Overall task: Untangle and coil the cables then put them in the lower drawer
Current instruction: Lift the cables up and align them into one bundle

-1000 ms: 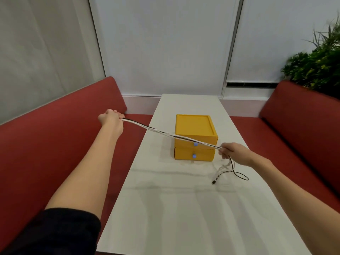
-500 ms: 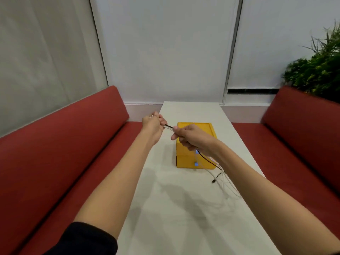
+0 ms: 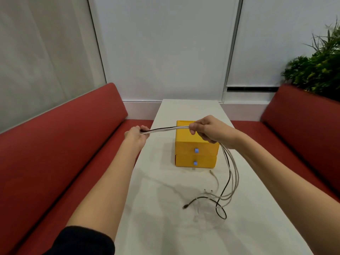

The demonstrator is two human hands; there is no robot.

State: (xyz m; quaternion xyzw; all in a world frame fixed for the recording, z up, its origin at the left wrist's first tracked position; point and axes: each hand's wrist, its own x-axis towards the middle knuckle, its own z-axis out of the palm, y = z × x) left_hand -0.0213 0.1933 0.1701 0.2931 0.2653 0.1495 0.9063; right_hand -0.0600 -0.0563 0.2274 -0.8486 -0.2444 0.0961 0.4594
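A bundle of white and black cables (image 3: 168,130) stretches between my two hands above the white table (image 3: 165,227). My left hand (image 3: 137,134) grips one end of the bundle at the table's left edge. My right hand (image 3: 207,128) pinches the bundle over the yellow drawer box (image 3: 185,137). From my right hand the cables hang down to the right and end in loose loops (image 3: 219,201) on the table. The box has two shut drawers with blue knobs; the lower drawer (image 3: 195,161) is shut.
Red benches flank the table, one on the left (image 3: 60,144) and one on the right (image 3: 301,129). A green plant (image 3: 316,69) stands behind the right bench. White wall panels close off the far end.
My hands, nearly together half a second ago, have moved apart again, so a short length of cable is stretched between them. The loose ends have shifted nearer to me on the table.
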